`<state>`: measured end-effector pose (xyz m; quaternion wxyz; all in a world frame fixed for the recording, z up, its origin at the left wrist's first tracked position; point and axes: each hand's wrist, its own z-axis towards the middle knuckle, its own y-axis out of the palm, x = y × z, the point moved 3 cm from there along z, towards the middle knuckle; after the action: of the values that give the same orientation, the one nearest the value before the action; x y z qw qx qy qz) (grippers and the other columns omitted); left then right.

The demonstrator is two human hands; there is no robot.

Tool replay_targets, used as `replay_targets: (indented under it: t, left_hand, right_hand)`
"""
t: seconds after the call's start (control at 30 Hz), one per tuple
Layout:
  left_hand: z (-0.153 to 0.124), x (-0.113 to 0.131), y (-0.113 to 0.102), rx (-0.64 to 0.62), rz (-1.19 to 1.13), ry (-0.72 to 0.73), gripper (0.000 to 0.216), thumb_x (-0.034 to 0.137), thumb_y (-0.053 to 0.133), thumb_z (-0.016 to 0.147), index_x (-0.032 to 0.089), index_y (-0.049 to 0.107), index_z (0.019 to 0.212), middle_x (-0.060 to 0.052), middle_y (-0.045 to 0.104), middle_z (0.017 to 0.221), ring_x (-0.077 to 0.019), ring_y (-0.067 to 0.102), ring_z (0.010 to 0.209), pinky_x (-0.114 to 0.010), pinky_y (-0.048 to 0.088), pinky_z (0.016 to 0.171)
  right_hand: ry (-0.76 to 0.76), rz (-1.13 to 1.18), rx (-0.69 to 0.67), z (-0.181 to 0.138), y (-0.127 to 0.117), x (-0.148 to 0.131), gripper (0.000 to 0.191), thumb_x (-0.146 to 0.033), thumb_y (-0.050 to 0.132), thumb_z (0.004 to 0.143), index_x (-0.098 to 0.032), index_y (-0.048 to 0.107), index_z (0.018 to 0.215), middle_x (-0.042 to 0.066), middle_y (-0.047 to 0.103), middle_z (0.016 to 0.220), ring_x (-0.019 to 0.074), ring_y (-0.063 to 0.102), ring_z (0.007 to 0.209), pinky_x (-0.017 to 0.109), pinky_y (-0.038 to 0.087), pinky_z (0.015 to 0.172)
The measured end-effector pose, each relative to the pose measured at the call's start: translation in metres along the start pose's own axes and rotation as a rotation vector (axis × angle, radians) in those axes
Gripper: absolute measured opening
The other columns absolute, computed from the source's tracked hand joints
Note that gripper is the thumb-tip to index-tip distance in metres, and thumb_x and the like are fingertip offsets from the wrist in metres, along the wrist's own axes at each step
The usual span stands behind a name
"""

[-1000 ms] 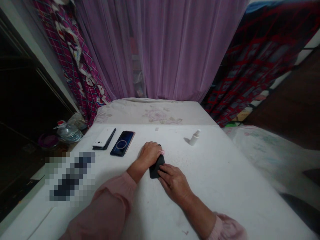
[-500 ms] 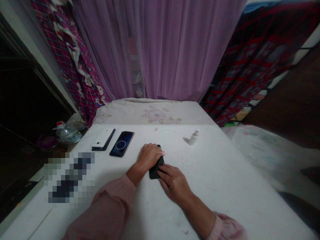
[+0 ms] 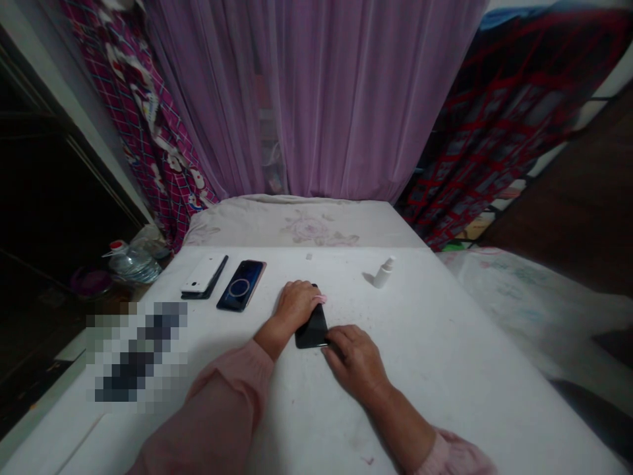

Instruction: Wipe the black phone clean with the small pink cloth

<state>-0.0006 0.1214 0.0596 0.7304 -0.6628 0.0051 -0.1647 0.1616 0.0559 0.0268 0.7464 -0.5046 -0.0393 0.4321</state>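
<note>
Two hands on black phone, long axis 12-to-6: left hand curled over 12 o'clock end, grasp unclear; right hand flat, unclenched, fingertips touching 6 o'clock end.

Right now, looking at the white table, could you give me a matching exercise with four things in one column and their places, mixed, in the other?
1 black phone
2 white phone
3 blue phone
4 spray bottle

A farthest left of the three phones
B upright, right of both hands
C under the left hand, with the right hand at its near end
D between the white phone and the left hand

Pairs: 1-C, 2-A, 3-D, 4-B
</note>
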Motion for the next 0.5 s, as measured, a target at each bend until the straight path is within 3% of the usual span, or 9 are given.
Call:
replay_targets:
  t: [0.3, 0.4, 0.5]
  left_hand:
    - [-0.022, 0.01, 0.002, 0.028, -0.032, 0.01, 0.028, 0.041, 0.051, 0.097, 0.026, 0.074, 0.093, -0.004, 0.071, 0.094, -0.0219, 0.059, 0.092, -0.036, 0.038, 0.081]
    - [-0.033, 0.01, 0.003, 0.047, -0.057, 0.017, 0.026, 0.041, 0.052, 0.097, 0.027, 0.074, 0.092, -0.002, 0.071, 0.092, -0.0209, 0.059, 0.09, -0.035, 0.038, 0.08]
    - [-0.038, 0.008, 0.008, 0.09, -0.093, 0.033, 0.026, 0.04, 0.051, 0.097, 0.027, 0.073, 0.094, -0.002, 0.069, 0.09, -0.0201, 0.058, 0.089, -0.035, 0.037, 0.08]
  right_hand:
    - [0.049, -0.017, 0.008, 0.001, 0.006, -0.003, 0.018, -0.019, 0.064, 0.081, -0.021, 0.071, 0.098, 0.007, 0.071, 0.093, 0.0222, 0.062, 0.085, 0.034, 0.048, 0.075]
    - [0.06, 0.07, 0.02, -0.001, 0.001, 0.0, 0.015, -0.022, 0.058, 0.086, -0.022, 0.072, 0.09, 0.006, 0.072, 0.087, 0.0201, 0.064, 0.082, 0.031, 0.049, 0.074]
    - [0.147, 0.148, 0.044, 0.01, -0.008, 0.014, 0.023, -0.024, 0.05, 0.09, -0.022, 0.072, 0.082, 0.004, 0.072, 0.08, 0.017, 0.065, 0.075, 0.027, 0.05, 0.071]
